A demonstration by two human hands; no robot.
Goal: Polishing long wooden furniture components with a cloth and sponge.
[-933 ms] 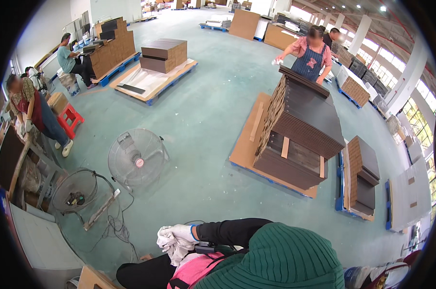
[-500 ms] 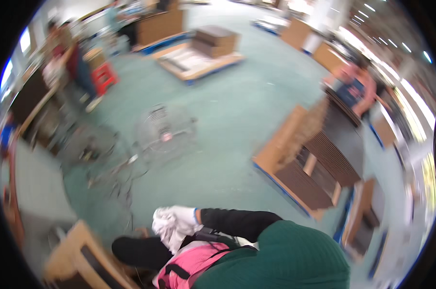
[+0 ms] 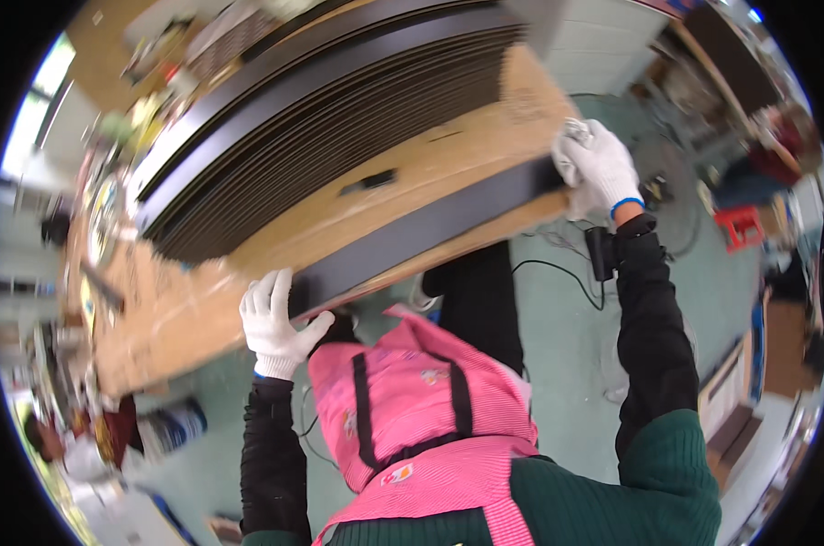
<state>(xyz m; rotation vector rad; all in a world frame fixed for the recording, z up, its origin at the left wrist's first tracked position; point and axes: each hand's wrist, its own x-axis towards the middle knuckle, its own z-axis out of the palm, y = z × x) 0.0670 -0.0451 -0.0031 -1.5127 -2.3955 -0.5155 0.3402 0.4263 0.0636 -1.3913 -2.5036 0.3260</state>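
Note:
A long flat dark board [image 3: 421, 227] lies along the near edge of the cardboard-covered table. My left hand [image 3: 278, 323], in a white knit glove, grips its left end, fingers at the end and thumb on the near side. At the opposite end is my right hand [image 3: 608, 168], gloved too and closed on a bunched white cloth [image 3: 571, 155] that touches the board. Beyond the board rises a stack of similar dark boards [image 3: 339, 136]. A short black strip [image 3: 368, 182] lies between the stack and the board.
Tools and loose items [image 3: 102, 214] clutter the table's left part. A black cable [image 3: 558, 266] hangs on the right above the green floor. A floor fan [image 3: 671, 187], a red stool [image 3: 738, 227] and a person [image 3: 776, 150] are farther right. Another person [image 3: 93, 437] is at lower left.
My view has swung from the open floor with pallets to the table. Both arms now reach forward, one hand at each end of the board; the cloth is still in my right hand.

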